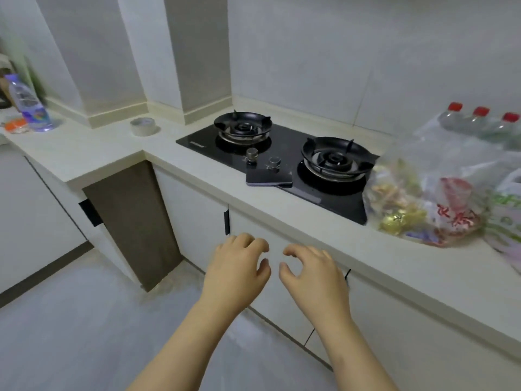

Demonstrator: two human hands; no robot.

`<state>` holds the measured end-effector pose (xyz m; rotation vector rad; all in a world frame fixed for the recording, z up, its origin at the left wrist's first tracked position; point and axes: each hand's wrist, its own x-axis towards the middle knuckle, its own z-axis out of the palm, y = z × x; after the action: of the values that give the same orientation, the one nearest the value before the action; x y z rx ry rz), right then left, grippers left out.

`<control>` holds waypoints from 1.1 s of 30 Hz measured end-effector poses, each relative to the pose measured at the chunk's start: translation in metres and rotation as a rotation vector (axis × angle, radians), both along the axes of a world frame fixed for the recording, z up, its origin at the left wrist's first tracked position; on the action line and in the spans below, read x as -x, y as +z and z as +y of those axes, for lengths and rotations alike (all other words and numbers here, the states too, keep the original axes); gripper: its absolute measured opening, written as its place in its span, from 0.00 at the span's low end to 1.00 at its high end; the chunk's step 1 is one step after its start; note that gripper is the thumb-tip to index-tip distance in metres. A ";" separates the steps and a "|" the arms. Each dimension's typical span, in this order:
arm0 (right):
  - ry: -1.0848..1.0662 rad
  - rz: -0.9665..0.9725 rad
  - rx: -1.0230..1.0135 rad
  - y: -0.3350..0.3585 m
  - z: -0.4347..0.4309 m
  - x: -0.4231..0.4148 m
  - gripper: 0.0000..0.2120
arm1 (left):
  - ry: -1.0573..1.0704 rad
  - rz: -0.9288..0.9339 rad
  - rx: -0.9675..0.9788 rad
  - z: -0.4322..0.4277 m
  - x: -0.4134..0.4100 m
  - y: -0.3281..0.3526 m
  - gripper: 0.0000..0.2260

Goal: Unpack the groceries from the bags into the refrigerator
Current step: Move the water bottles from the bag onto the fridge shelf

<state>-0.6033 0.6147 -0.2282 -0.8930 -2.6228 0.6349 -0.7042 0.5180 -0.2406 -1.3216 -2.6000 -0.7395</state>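
Note:
Clear plastic grocery bags [414, 198] lie on the pale countertop [324, 224] at the right, with gold-wrapped items and a red-printed packet inside. Behind them stand three bottles with red caps [480, 121], wrapped in plastic. A white and green bag [504, 218] sits at the far right edge. My left hand [236, 273] and my right hand [314, 276] hover side by side in front of the cabinet doors, below the counter edge, fingers loosely curled, holding nothing. No refrigerator is in view.
A black two-burner gas hob [282, 153] is set in the counter, with a dark phone [269, 177] lying on its front edge. A roll of tape [143, 126] and a purple-labelled bottle [28, 104] sit on the left counter. Grey floor lies below left.

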 end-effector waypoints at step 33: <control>-0.517 0.200 -0.278 0.083 0.348 -0.031 0.14 | -0.539 0.170 -0.305 0.411 0.005 0.094 0.15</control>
<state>-0.5722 0.9627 -0.1455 -1.2703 -2.1065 0.2052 -0.7091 0.9289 -0.1461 -1.8967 -1.9105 -0.9928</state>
